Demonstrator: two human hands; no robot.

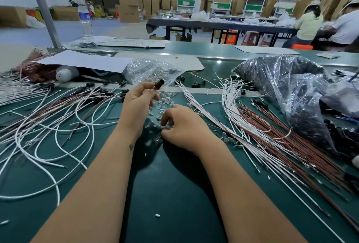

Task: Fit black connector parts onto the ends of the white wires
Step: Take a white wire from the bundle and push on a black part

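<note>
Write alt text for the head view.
A person's left hand holds up a black connector part while the right hand picks among small clear bulbs on a green table, with white wires and red-brown wires spread to both sides.

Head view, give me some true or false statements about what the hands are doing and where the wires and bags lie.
1. The left hand holds a black connector raised above the table. True.
2. The right hand grips a bundle of white wires. False: it is down among small clear parts on the green table, fingers curled.
3. The straight white wires lie right of the hands. True.
4. The bag of black parts sits at far left. False: it is at right.
5. A water bottle stands at back left. True.
</note>
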